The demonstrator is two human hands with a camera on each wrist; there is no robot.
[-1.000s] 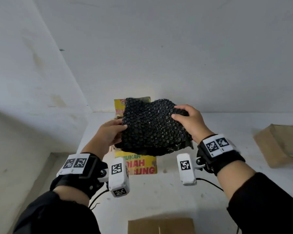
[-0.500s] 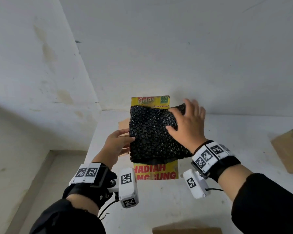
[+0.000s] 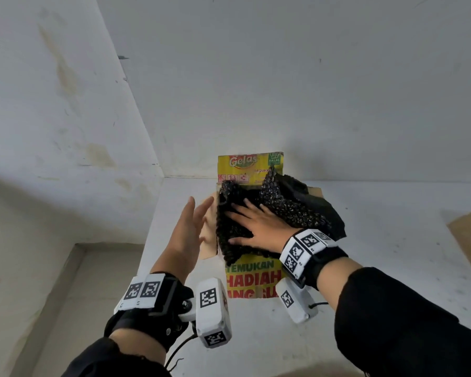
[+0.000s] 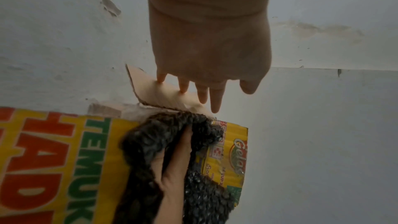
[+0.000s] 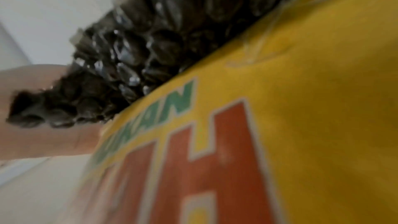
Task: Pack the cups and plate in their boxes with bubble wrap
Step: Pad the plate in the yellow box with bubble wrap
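Pressing flat with straight, spread fingers, the right hand (image 3: 259, 227) pushes the black bubble wrap (image 3: 288, 210) down into the open top of the yellow box (image 3: 252, 278). The box stands near the worktop's (image 3: 365, 268) back-left corner, its long axis running from the near edge toward the back wall. The left hand (image 3: 186, 235) is released, fingers straight, fingertips (image 4: 183, 89) touching the box's plain left flap (image 4: 150, 93).

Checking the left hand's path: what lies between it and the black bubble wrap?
In the head view, only the box's plain cardboard side flap separates the left hand from the bubble wrap.
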